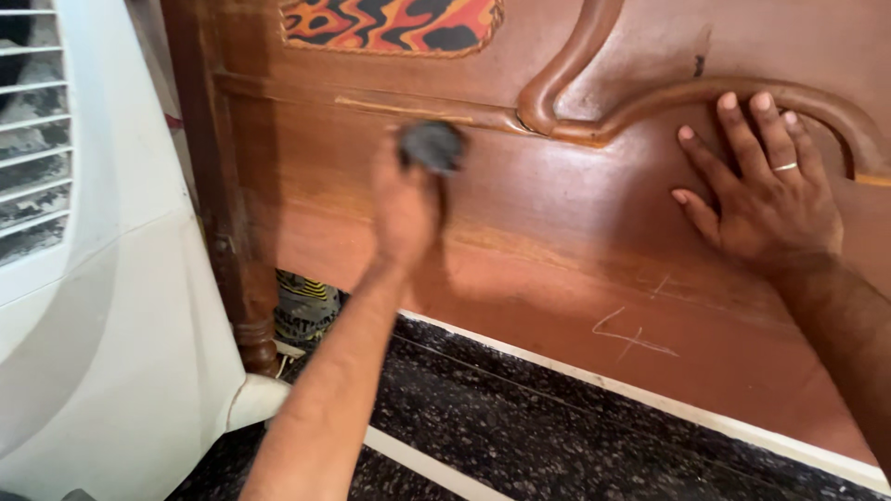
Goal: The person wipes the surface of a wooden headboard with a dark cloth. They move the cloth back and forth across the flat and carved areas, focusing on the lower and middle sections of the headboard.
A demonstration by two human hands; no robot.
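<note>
A big reddish-brown wooden board (557, 232) fills the view, with raised curved moulding (594, 121) and a turned post (237, 241) at its left edge. An inset panel (390, 23) at the top is patterned in orange, yellow and black. A white cooler (102, 306) with a slatted grille stands to the left. The floor (520, 436) is dark speckled stone with pale strips.

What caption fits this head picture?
Left hand presses a dark pad on a wooden panel; right hand rests flat.

Reddish-brown wooden panel (557, 213), dark grey cloth (432, 146)
</note>
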